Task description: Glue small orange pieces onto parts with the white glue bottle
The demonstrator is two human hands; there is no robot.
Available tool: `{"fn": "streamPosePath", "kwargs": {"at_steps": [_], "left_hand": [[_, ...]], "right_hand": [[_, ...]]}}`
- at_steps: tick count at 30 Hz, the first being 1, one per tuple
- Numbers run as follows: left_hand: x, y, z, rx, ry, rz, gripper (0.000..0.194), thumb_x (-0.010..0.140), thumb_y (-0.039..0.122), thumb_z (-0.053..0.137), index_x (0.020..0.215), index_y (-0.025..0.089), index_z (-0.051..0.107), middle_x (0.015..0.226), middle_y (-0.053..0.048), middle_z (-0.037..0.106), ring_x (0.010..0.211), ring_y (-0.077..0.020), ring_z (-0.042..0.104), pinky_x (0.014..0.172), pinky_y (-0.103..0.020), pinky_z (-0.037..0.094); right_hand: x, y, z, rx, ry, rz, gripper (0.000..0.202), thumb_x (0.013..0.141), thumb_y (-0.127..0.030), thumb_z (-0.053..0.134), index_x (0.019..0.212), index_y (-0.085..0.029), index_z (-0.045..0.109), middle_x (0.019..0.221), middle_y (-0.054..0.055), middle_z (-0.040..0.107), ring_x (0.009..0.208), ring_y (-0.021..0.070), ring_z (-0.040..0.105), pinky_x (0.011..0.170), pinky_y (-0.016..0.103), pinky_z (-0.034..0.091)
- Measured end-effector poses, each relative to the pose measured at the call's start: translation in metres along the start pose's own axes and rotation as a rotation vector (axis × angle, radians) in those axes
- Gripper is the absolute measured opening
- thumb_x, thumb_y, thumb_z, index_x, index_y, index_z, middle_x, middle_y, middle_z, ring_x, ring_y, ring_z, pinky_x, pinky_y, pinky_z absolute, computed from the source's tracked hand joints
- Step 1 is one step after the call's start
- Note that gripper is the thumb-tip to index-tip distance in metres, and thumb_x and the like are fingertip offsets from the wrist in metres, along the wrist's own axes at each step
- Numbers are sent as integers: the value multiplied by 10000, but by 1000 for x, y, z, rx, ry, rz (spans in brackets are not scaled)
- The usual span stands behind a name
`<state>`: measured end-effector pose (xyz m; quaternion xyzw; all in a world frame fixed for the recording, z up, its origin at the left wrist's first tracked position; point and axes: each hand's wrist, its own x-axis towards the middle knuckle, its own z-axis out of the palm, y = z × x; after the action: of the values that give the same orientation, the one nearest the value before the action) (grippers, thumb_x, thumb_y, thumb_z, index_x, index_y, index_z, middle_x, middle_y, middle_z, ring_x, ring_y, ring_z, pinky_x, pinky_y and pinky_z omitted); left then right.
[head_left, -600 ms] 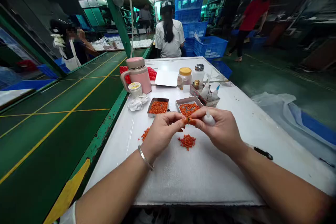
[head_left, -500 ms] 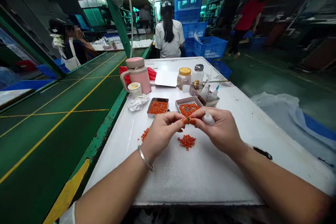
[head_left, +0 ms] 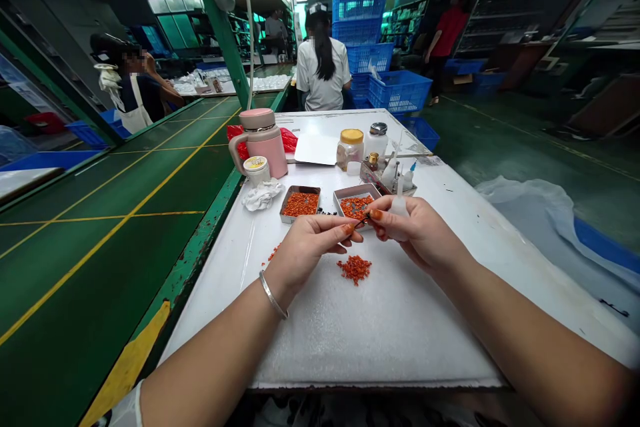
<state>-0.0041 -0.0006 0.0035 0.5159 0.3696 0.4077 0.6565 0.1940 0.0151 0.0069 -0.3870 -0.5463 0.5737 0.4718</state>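
Left hand (head_left: 305,250) and right hand (head_left: 420,233) pinching tiny dark orange-tipped piece (head_left: 364,219) between fingertips, above loose pile of small orange bits (head_left: 355,268); right also clasping small white squeeze bottle (head_left: 399,208). Piece likely light, fiddly; gripping by ends.

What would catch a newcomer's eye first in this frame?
Bright orange bits: a small pile on the white table just below the two hands, and two metal trays of the same bits behind them. The left hand and right hand pinch something tiny between their fingertips, the right also gripping a small white bottle. A pink mug stands at the back left.
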Motion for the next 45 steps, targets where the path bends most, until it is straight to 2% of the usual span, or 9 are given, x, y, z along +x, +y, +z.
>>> {"fn": "streamPosePath", "kwargs": {"at_steps": [5, 14, 18, 23, 29, 36, 40, 45], "left_hand": [[1, 0, -1, -16, -11, -19, 215, 825, 363, 734, 947, 200, 800, 846, -50, 762, 724, -84, 616, 704, -202, 486], [0, 0, -3, 20, 5, -1, 219, 846, 348, 710, 956, 177, 789, 896, -63, 764, 766, -101, 631, 722, -216, 495], [0, 0, -4, 33, 7, 14, 207, 853, 336, 700, 960, 179, 783, 886, -56, 755, 772, -102, 623, 720, -217, 489], [-1, 1, 2, 128, 44, 66, 193, 835, 306, 710, 984, 195, 765, 918, -42, 733, 862, -127, 624, 733, -229, 491], [-3, 2, 9, 115, 20, 64, 228, 795, 305, 738, 972, 164, 714, 963, -55, 693, 872, -148, 608, 710, -247, 493], [-1, -1, 5, 57, 3, 65, 253, 765, 321, 770, 953, 164, 705, 905, -53, 690, 821, -143, 601, 646, -226, 456], [-2, 0, 4, 74, 4, 63, 217, 770, 304, 767, 923, 153, 735, 853, -44, 693, 744, -116, 579, 632, -223, 437], [-2, 2, 5, 64, 20, 64, 201, 744, 305, 793, 876, 154, 776, 830, -50, 709, 740, -120, 575, 646, -230, 446]], "right_hand": [[1, -3, -8, 21, 1, 47, 288, 705, -409, 815, 753, -160, 677, 677, -7, 582, 585, 90, 481, 562, 260, 360], [6, -12, -26, -2, 86, 14, 318, 707, -441, 802, 724, -162, 648, 639, -9, 562, 581, 98, 468, 561, 270, 327], [8, -13, -26, -3, 112, 40, 362, 656, -474, 823, 705, -164, 642, 618, -8, 563, 561, 104, 466, 544, 273, 326], [7, -6, -18, -25, 48, 40, 351, 679, -465, 821, 744, -162, 657, 646, -9, 589, 579, 99, 480, 562, 264, 358], [-2, -2, 0, -237, -58, -160, 225, 765, -399, 781, 787, -184, 719, 674, -4, 638, 628, 121, 535, 600, 269, 413], [-10, -6, 9, -472, -10, -377, 208, 814, -412, 735, 774, -208, 725, 752, 25, 702, 713, 177, 620, 679, 324, 472], [-13, -5, 10, -565, 27, -546, 116, 834, -324, 728, 788, -217, 720, 761, 20, 701, 721, 169, 628, 695, 325, 485], [-15, -5, 11, -602, 75, -612, 67, 824, -286, 738, 828, -219, 737, 819, 40, 725, 755, 181, 653, 700, 331, 505]]}}
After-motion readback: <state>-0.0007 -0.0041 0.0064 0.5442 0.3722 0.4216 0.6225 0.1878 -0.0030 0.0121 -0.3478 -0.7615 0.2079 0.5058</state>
